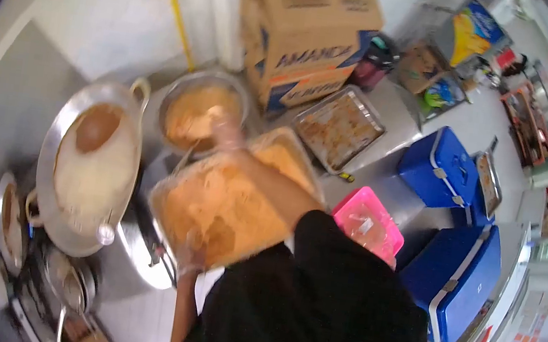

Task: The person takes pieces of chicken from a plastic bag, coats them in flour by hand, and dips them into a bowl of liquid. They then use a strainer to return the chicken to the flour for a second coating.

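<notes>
Cardboard box (309, 34), metal tray (339, 125), blue coolers (456, 285), pink tub (368, 221), wide wok (91, 168) at far left.

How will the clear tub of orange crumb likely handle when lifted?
Probably heavy for its size: the clear tub looks filled with orange crumb. Its thin-looking walls may flex under a one-sided grip. Loose contents could shift or spill if it tips.

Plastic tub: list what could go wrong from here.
1. The plastic tub, gripped by the left hand at its near edge with the right hand blurred at the far rim, looks tilted; its orange contents may spill beside the metal bowl.
2. The wok of liquid sits close; stray bits could splash it.
</notes>
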A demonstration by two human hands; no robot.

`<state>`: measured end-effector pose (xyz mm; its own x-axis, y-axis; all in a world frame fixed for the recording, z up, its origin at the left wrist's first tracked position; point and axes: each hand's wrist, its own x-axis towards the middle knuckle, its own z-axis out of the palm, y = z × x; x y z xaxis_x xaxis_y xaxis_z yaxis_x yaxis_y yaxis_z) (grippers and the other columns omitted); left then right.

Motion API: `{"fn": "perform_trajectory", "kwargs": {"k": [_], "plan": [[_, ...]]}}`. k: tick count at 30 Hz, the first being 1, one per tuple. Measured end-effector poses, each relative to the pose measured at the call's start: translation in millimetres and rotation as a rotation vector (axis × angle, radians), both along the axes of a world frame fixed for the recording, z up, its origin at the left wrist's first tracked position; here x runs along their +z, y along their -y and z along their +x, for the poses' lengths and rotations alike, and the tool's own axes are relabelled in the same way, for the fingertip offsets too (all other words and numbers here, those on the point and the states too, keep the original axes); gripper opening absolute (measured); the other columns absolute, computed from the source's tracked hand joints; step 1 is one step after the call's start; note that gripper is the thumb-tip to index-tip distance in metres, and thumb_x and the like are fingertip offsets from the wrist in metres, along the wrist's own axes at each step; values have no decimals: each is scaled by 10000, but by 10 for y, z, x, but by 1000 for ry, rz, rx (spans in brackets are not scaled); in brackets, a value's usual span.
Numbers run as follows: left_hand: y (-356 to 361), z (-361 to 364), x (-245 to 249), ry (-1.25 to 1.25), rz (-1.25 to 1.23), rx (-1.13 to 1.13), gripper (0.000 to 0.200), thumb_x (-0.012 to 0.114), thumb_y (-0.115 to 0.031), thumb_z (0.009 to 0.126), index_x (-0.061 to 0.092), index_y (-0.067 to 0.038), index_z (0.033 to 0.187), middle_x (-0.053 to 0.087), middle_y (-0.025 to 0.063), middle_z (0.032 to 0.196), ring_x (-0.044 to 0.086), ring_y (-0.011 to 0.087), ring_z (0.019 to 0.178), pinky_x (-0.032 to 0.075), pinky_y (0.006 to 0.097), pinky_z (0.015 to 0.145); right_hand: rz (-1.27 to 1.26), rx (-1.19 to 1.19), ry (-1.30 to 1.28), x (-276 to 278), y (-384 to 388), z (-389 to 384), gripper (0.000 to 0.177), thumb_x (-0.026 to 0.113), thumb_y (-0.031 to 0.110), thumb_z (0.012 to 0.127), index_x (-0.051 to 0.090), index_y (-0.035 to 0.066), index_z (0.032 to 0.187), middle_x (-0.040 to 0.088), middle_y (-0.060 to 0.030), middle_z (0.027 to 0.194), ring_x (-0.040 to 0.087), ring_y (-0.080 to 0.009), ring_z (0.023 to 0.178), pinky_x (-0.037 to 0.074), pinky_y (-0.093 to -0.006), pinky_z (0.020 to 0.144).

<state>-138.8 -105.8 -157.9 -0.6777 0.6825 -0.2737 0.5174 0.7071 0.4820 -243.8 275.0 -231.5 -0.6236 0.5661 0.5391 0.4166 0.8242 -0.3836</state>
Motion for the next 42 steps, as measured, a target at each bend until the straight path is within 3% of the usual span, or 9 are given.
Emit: {"fn": "perform_trajectory", "kwargs": {"k": [5, 6, 19, 23, 26, 29, 32, 35, 42], "plan": [[-53, -152, -11, 156, -100, 72, 469, 581, -342, 906, 487, -94, 1293, 596, 231, 1181, 589, 409, 1056, 417, 527, 945, -157, 177, 63, 101, 19, 1623, 241, 564, 307, 946, 631, 81, 898, 586, -119, 734, 562, -240, 635, 481, -381, 603], [-88, -163, 35, 143, -103, 96, 512, 576, -369, 904, 467, -97, 1324, 592, 243, 1185, 595, 404, 1057, 441, 509, 930, -158, 118, 731, -169, -30, 1863, 321, 595, 350, 921, 648, 33, 907, 592, -202, 754, 581, -308, 668, 491, -403, 637], [-1081, -848, -718, -165, -440, -221, 418, 538, -337, 883, 645, -34, 1151, 668, 237, 1086, 645, 399, 993, 513, 449, 868, -340, 255, 643, -379, 977, 1564, 317, 598, 278, 846, 661, -20, 934, 674, -214, 926, 650, -331, 902, 519, -425, 794], [-924, -837, -1035, -27, 87, -221, 415, 634, -368, 834, 652, -55, 1106, 672, 241, 1039, 657, 383, 927, 518, 450, 811, -21, 557, 780, -1371, 1169, 1861, 370, 663, 282, 768, 653, -25, 975, 685, -181, 911, 660, -328, 846, 524, -404, 756], [-813, -645, -950, 125, 45, -255, 458, 700, -388, 792, 640, -46, 1091, 669, 241, 1028, 646, 388, 939, 512, 450, 809, -270, 699, 955, 200, 1259, 1879, 281, 676, 218, 775, 643, -24, 915, 682, -173, 897, 650, -337, 814, 523, -410, 725], [-689, -445, -810, 73, 17, -127, 492, 733, -389, 767, 624, -26, 1080, 668, 238, 998, 641, 396, 936, 509, 449, 804, 295, 812, 999, -1547, 895, 1802, 356, 617, 282, 839, 660, 23, 1080, 668, -165, 1060, 646, -303, 989, 508, -429, 853], [-513, -335, -632, 117, 137, -41, 501, 737, -382, 765, 613, -16, 1085, 667, 236, 954, 643, 396, 914, 509, 447, 799, -686, -78, 562, 489, 967, 1553, 288, 684, 239, 832, 641, -39, 894, 690, -162, 901, 660, -317, 794, 520, -429, 696], [-497, -280, -408, 214, 126, 8, 509, 730, -379, 770, 611, -18, 1110, 669, 239, 943, 645, 395, 910, 509, 447, 804, -1078, -53, 595, -20, 722, 1042, 353, 579, 331, 892, 666, 49, 1086, 651, -157, 1123, 590, -265, 1098, 481, -387, 890], [-468, -314, -416, 194, 161, 274, 460, 681, -352, 789, 617, -81, 1154, 676, 219, 1048, 641, 392, 989, 511, 439, 830, -176, 180, 133, 15, 1414, 1411, 239, 631, 201, 814, 634, 16, 966, 616, -193, 1022, 597, -325, 951, 500, -420, 785]]}}
